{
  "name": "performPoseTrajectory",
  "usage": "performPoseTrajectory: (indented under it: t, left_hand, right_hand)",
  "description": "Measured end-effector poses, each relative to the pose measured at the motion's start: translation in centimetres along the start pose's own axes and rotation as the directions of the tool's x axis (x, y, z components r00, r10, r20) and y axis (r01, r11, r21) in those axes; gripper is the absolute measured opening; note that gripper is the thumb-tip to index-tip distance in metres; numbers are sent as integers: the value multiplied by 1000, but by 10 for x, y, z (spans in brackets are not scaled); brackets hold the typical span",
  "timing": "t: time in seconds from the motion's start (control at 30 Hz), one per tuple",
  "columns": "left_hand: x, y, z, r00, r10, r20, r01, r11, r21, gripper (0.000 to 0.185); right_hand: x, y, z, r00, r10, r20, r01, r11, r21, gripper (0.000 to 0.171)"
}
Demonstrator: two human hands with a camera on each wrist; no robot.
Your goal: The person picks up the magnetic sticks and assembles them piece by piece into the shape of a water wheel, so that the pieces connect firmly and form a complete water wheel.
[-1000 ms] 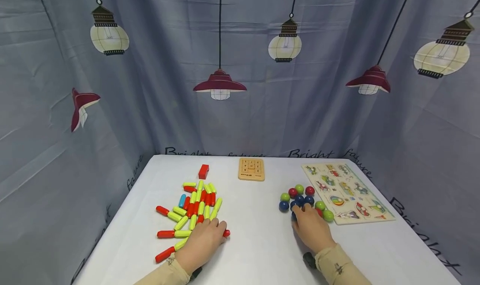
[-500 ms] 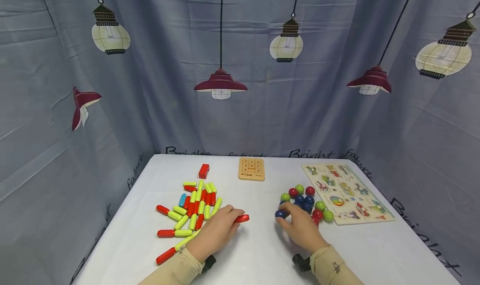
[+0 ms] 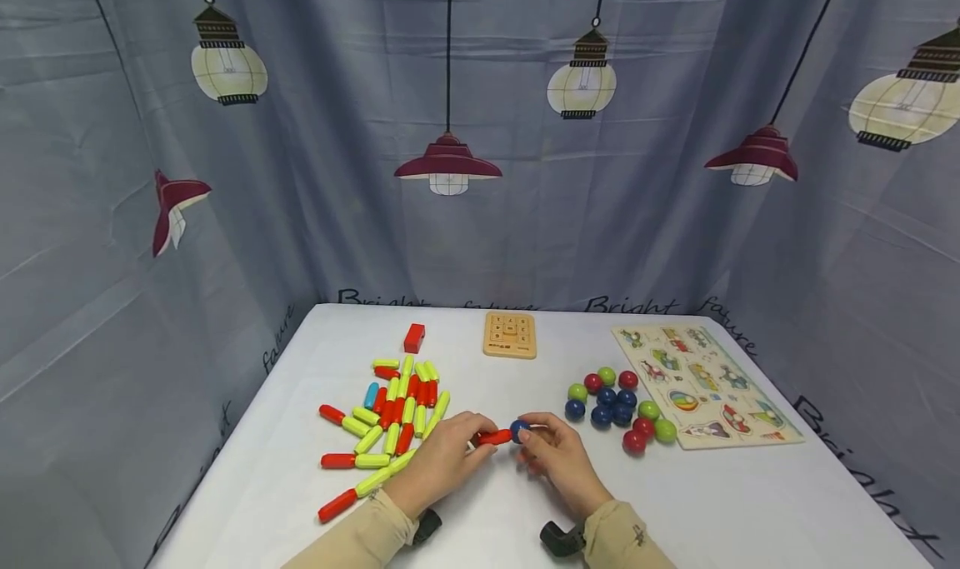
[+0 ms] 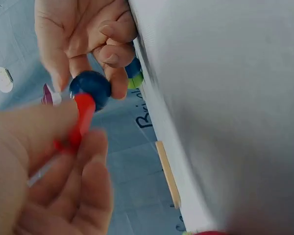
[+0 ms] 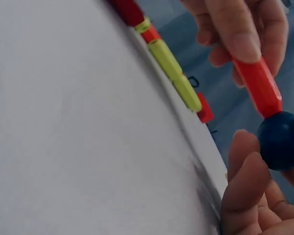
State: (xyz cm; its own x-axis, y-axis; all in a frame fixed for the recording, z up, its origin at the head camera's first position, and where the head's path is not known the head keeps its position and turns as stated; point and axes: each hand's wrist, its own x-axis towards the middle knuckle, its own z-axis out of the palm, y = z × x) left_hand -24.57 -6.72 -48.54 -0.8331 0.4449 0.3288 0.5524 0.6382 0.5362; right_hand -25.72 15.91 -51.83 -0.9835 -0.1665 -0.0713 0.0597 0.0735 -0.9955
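My left hand (image 3: 442, 459) pinches a short red faceted rod (image 3: 495, 437) between thumb and fingers, over the middle of the white table. Opposite it, my right hand (image 3: 561, 461) holds a glossy dark blue ball (image 3: 519, 431) by its thumb and fingertips. In the right wrist view the free end of the red rod (image 5: 259, 88) meets the blue ball (image 5: 281, 142). Seen from the left wrist, the rod's tip overlaps the ball (image 4: 94, 83). The rod's other end is hidden in my left fingers.
Many red and yellow-green rods (image 3: 407, 411) lie left, with one blue piece (image 3: 371, 396) and a red block (image 3: 414, 338) behind. Red, green and blue balls (image 3: 602, 416) cluster right, beside a picture puzzle board (image 3: 708, 390). A wooden number puzzle (image 3: 510, 335) lies at the back.
My left hand has lifted the red rod from the pile and moved it right. My right hand has taken the blue ball from the cluster and brought it left to the rod's end.
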Motion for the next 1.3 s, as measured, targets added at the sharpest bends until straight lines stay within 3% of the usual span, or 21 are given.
performPoseTrajectory:
  t: [0.07, 0.13, 0.27, 0.37, 0.47, 0.6, 0.8, 0.97, 1.1, 1.3]
  left_hand:
    - [0, -3, -6, 999, -25, 38, 23, 998, 52, 28]
    - [0, -9, -13, 999, -49, 23, 44, 982, 183, 34]
    - [-1, -25, -23, 985, -127, -115, 166, 872, 460, 38]
    - [-2, -34, -25, 981, -148, -124, 191, 833, 519, 45]
    - [-4, -39, -23, 989, -119, -86, 147, 830, 538, 44]
    - [-4, -41, -21, 994, -84, -69, 109, 822, 560, 28]
    - [0, -46, -20, 996, -54, -77, 86, 850, 519, 10]
    - [2, -50, -20, 995, -89, -42, 98, 878, 468, 23]
    - [3, -53, -19, 990, -139, -15, 130, 878, 461, 37]
    - [2, -57, -17, 994, -110, -26, 109, 877, 468, 25]
  right_hand:
    - [0, -1, 0, 1000, -27, -4, 27, 999, -42, 45]
    - [1, -1, 0, 998, -58, -30, 54, 992, -113, 44]
    - [0, -3, -1, 989, -108, -100, 81, 967, -240, 38]
    - [-1, -4, -1, 989, -97, -109, 62, 957, -284, 36]
    - [-2, -3, -1, 993, -72, -92, 41, 953, -299, 38]
    - [-2, -1, -1, 993, -68, -92, 37, 951, -306, 37]
    - [0, 2, -3, 988, -89, -125, 46, 950, -308, 41]
    - [1, 3, -1, 988, -83, -127, 47, 964, -261, 36]
    - [0, 2, 0, 990, -78, -115, 48, 968, -246, 34]
    - [1, 3, 0, 991, -76, -108, 47, 967, -250, 34]
